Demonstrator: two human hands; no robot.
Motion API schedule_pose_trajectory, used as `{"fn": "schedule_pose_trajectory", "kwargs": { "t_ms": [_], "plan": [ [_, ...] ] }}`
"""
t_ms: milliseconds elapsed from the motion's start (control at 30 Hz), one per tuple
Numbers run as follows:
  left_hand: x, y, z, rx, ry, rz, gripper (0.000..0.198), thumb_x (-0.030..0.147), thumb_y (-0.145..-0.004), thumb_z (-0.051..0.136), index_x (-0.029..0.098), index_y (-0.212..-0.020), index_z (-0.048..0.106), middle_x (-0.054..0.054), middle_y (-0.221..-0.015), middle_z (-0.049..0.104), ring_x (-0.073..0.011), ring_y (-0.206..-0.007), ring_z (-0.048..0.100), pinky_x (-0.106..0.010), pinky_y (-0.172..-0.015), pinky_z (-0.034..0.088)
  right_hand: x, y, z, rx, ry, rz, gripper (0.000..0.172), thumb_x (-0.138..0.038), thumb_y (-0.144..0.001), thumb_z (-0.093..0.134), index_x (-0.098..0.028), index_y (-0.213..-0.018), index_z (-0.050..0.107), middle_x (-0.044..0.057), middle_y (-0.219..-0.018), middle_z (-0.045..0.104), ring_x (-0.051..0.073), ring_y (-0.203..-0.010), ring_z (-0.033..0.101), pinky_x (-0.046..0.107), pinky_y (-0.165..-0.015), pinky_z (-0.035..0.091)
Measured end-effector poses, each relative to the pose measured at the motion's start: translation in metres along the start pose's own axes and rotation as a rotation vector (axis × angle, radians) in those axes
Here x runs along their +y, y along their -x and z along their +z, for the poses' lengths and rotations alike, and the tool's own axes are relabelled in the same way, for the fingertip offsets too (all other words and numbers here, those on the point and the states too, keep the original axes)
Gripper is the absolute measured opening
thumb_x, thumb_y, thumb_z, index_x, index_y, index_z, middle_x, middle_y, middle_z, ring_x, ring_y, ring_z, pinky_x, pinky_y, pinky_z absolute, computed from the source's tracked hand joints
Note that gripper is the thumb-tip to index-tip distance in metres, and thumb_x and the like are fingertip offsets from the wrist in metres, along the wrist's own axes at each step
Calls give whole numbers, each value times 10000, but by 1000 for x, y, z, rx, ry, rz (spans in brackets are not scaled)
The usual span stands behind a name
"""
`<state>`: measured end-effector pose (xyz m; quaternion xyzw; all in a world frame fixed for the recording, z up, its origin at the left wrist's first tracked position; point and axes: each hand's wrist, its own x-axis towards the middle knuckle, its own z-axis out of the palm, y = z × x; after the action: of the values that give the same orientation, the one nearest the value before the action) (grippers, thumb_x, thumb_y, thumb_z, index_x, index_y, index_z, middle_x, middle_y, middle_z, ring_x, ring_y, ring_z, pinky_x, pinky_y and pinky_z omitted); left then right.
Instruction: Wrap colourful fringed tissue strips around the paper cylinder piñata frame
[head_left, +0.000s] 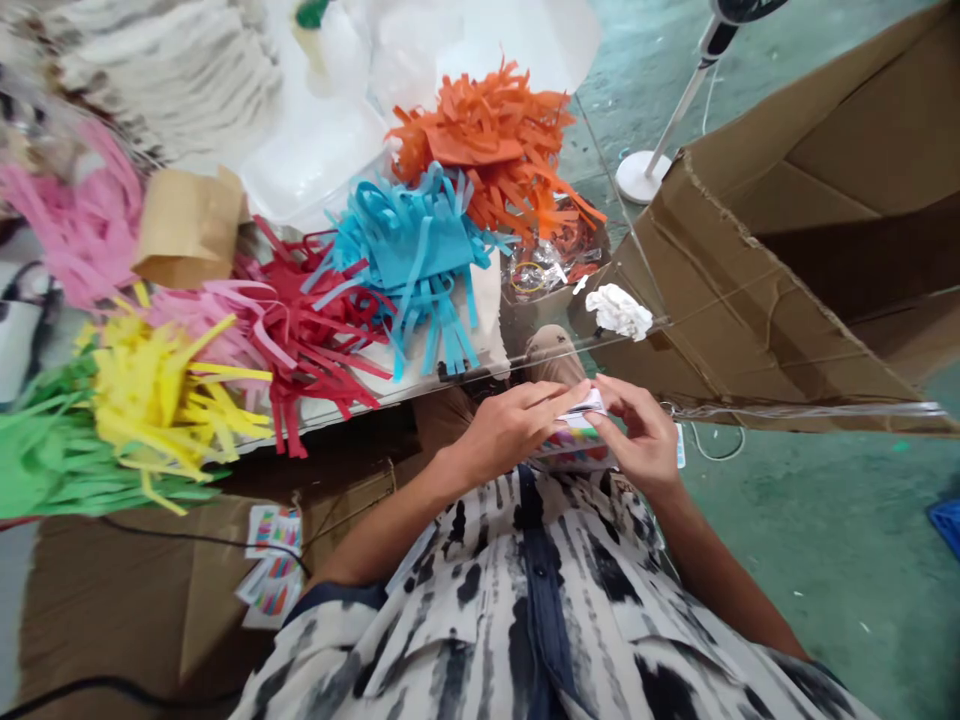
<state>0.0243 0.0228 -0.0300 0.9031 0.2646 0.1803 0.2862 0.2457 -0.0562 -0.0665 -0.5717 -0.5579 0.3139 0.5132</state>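
Left hand (514, 418): fingers nearly straight and together, holding the left side of a small multicoloured packet (577, 437).
Right hand (642, 432): half curled, thumb and fingers pinching the packet's right side.
Packet: between both hands, above the lap, close to the patterned shirt (540, 590).
Worktop (489, 312): fringed bundles in orange (480, 140), blue (427, 243) and yellow (142, 385), among others.
Right: open cardboard box (720, 280).

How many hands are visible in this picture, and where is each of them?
2. The left hand is at the left side of a small colourful packet, before the patterned shirt; the right hand is at its right side. Some fingers are partly hidden.
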Motion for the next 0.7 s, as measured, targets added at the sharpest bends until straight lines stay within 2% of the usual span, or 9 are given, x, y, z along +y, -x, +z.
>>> {"fn": "schedule_pose_trajectory", "kwargs": {
  "t_ms": [133, 367, 433, 500, 600, 700],
  "plan": [
    [-5, -1, 6, 7, -49, 64, 479, 232, -1095, 477, 212, -1571, 524, -125, -1443, 688, -205, -1283, 700, -322, -1067, 611, -2, -6, -13, -72, 112, -117, 238, -275, -920, 789, -330, -1149, 820, 50, -1166, 820, 243, -1056, 779, 419, -970, 634],
    [-6, -7, 10, 17, -17, 162, 559, 127, -1077, 453, 208, -1630, 447, -150, -1487, 659, -222, -1339, 678, -347, -1071, 617, -3, -18, -25, -120, 43, -145, 155, -281, -894, 821, -338, -1036, 841, 25, -1049, 842, 225, -947, 800, 395, -869, 657],
    [-5, -6, 9, 8, -11, 140, 555, 157, -1086, 466, 237, -1635, 445, -127, -1482, 668, -207, -1328, 685, -323, -1062, 616, -3, -18, -26, -121, 53, -119, 134, -300, -891, 826, -336, -1019, 841, 28, -1040, 841, 235, -957, 799, 412, -884, 655],
    [-7, -1, 7, 9, -13, 76, 556, 287, -1087, 547, 244, -1633, 451, -110, -1439, 699, -204, -1284, 710, -295, -1035, 616, -2, -16, -30, -99, 69, -80, 118, -319, -887, 831, -330, -1004, 840, 33, -1042, 839, 247, -975, 794, 436, -911, 649],
    [-14, 9, 8, 85, 84, -5, 602, 432, -1014, 683, 244, -1570, 546, -100, -1343, 751, -201, -1187, 753, -272, -982, 618, 1, -11, -38, -41, 49, -20, 128, -310, -879, 839, -326, -1005, 833, 34, -1055, 830, 249, -991, 784, 441, -912, 643],
    [-17, 14, 7, 206, 303, 43, 407, 326, -1007, 707, 238, -1405, 706, -99, -1254, 789, -175, -1092, 779, -261, -937, 622, 1, -8, -46, -13, -22, 9, 145, -267, -870, 842, -322, -1003, 820, 34, -1057, 817, 237, -974, 776, 407, -838, 644]
  ]
}}
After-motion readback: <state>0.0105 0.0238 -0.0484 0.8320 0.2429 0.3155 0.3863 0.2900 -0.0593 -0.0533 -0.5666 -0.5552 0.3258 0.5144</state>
